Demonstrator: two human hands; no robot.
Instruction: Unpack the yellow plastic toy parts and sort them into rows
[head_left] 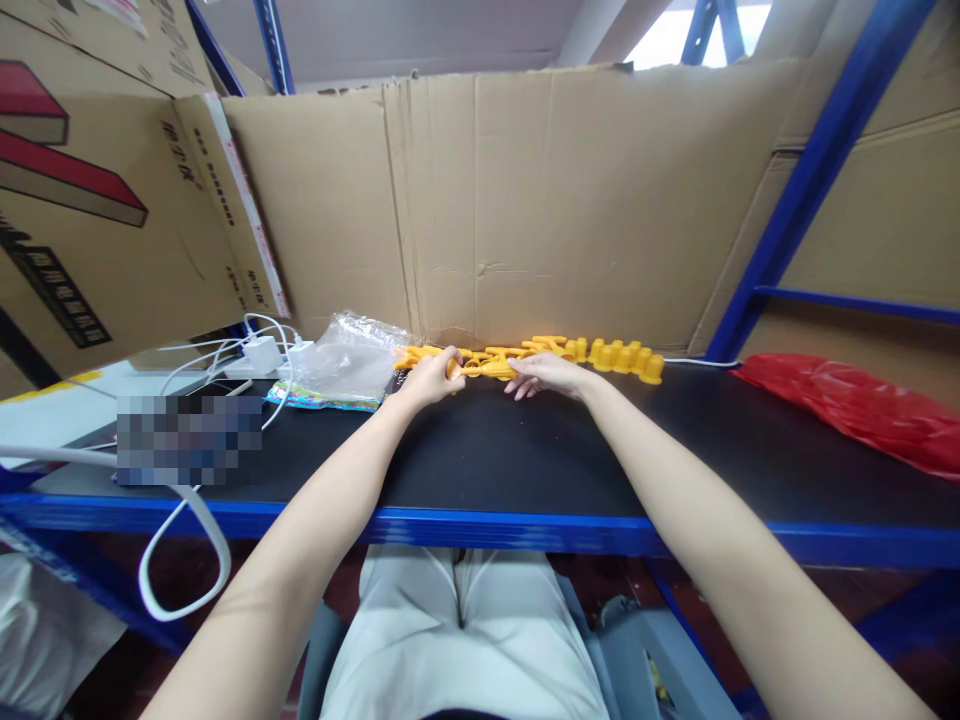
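Note:
At the back of the black tabletop, my left hand (433, 379) is closed on a yellow plastic piece (454, 369), its thumb and fingers wrapped round the end. My right hand (549, 374) is beside the right end of flat yellow plastic pieces (491, 368), its fingers loosely stretched and apart; it does not clearly grip anything. More flat yellow pieces (547, 343) lie behind my hands along the cardboard. Further right stands a group of several yellow cup-shaped pieces (621, 357). The exact kind of these yellow parts is too small to tell.
Clear plastic bags (349, 355) lie left of my hands, near a white power strip (261, 356) with cables. A red plastic bag (847, 405) is at the right. A cardboard sheet (585, 200) closes off the back, and a blue metal edge (510, 528) runs along the front.

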